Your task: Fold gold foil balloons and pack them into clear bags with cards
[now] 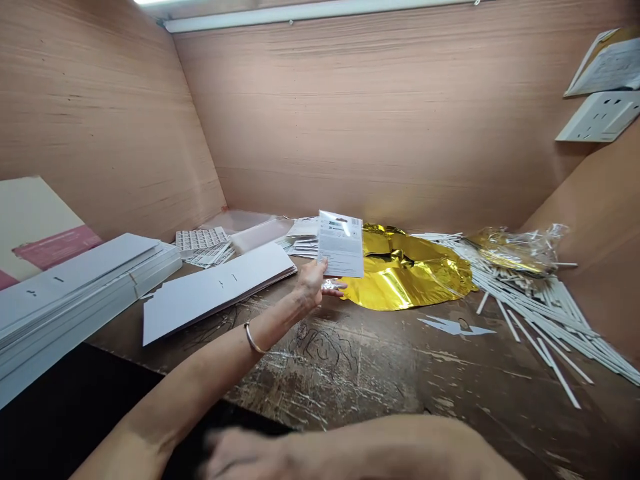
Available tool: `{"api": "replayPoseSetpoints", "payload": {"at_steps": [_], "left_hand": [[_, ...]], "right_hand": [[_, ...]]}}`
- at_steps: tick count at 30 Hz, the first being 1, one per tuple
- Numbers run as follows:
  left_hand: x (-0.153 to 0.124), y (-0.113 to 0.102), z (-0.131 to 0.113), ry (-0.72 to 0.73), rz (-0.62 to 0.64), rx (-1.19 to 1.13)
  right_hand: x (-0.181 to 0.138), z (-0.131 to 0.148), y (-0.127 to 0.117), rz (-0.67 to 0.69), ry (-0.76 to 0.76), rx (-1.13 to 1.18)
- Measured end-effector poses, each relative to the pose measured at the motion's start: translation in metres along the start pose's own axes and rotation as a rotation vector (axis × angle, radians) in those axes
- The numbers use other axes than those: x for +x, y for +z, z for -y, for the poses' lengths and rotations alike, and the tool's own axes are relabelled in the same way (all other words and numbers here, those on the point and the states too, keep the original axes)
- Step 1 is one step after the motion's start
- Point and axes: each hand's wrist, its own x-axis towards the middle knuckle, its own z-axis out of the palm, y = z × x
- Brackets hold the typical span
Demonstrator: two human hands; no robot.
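Note:
My left hand (313, 283) reaches forward over the scratched dark table (350, 360) and is closed on the lower edge of a white printed card in a clear sleeve (341, 244), holding it upright. A thin bangle sits on that wrist. Just behind the card lies a pile of flat gold foil balloons (407, 272). My right hand (240, 457) is at the bottom edge of the view, low and near my body. It is smeared by motion, so its fingers cannot be read.
Stacks of white folded cards (75, 287) and another (215, 288) lie at the left. Sticker sheets (203, 243) and clear bags (250, 227) are at the back. Several white sticks (540, 313) and a crumpled plastic bag (520, 250) fill the right side. Wooden walls enclose the table.

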Motion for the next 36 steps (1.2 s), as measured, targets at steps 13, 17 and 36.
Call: {"api": "replayPoseSetpoints", "payload": {"at_steps": [13, 17, 36], "left_hand": [[0.006, -0.004, 0.044, -0.164, 0.058, -0.152], [0.000, -0.015, 0.040, -0.172, 0.037, 0.336], [0.021, -0.017, 0.068, 0.199, -0.246, 0.414]], "right_hand": [[-0.193, -0.136, -0.066, -0.271, 0.714, -0.584], [-0.181, -0.143, -0.050, -0.403, 0.742, -0.272], [-0.165, -0.151, -0.056, -0.647, 1.461, 0.662]]}}
